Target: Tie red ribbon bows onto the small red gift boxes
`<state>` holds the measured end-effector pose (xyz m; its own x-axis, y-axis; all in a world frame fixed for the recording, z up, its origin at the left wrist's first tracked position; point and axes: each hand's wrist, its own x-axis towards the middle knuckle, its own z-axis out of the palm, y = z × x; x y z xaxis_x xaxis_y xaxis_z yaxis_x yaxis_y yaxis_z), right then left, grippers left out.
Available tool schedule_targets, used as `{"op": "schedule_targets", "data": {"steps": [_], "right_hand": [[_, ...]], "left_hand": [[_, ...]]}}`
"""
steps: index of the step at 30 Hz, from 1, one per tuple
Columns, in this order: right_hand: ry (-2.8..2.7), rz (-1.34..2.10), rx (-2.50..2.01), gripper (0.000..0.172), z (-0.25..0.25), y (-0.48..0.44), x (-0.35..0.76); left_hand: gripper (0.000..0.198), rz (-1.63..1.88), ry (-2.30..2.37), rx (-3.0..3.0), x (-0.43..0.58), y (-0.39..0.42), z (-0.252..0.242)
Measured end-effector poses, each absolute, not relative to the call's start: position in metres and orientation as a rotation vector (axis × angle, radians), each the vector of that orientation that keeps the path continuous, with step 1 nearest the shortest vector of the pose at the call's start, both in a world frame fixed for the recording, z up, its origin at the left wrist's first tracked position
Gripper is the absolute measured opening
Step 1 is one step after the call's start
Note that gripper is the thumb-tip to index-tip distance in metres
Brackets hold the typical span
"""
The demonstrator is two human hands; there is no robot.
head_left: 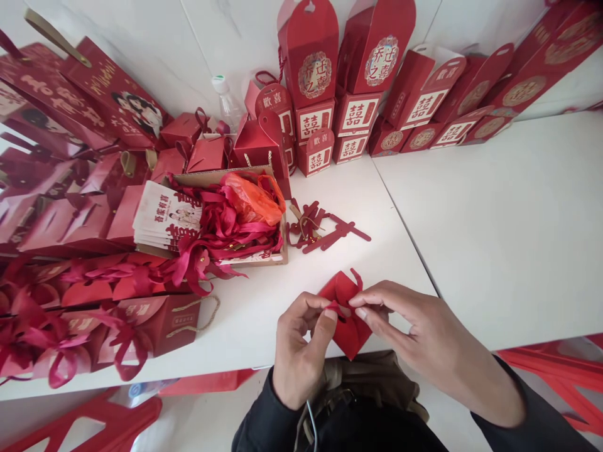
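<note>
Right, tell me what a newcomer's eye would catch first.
Likely the orange plastic bag, bright among ribbons in the open carton left of centre. Next, the left hand and right hand at a small red box, lower centre; then red boxes stacked along the back wall.

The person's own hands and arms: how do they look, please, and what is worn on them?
No glove, ring or watch is visible on the left hand or right hand. The left sleeve and right sleeve look plain and nearly black. A thin, pale cord shows beside the left sleeve.
</note>
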<state>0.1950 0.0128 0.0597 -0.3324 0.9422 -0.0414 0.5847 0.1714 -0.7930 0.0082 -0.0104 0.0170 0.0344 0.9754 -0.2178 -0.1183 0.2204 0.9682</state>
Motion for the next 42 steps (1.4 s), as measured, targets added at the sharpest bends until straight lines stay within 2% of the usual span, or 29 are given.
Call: {"op": "schedule_targets", "data": {"steps": [10,20,28,32,38,42], "right_hand": [[-2.101,1.137,-1.32,0.015,0.068,0.011,0.191],[-1.963,1.169,-1.306,0.013,0.066,0.015,0.185],[-1.941,1.108,-1.329,0.014,0.061,0.012,0.182],[-1.974,0.984,-1.251,0.016,0.057,0.013,0.183],[-2.014,0.954,-1.249,0.022,0.048,0.014,0.181],[-1.998,0.925,-1.273,0.019,0.047,0.013,0.18]], "left_hand": [[0.027,1.009,1.261,0.975,0.011,-0.003,0.029],[0.033,0.807,1.2,0.932,0.011,-0.003,0.036],[0.023,0.821,1.207,1.246,0.004,-0.007,0.037],[0.031,0.855,1.206,1.149,0.005,-0.007,0.034],[0.033,0.832,1.153,1.104,0.005,-0.004,0.033],[0.034,0.796,1.166,1.085,0.005,-0.004,0.033]]}}
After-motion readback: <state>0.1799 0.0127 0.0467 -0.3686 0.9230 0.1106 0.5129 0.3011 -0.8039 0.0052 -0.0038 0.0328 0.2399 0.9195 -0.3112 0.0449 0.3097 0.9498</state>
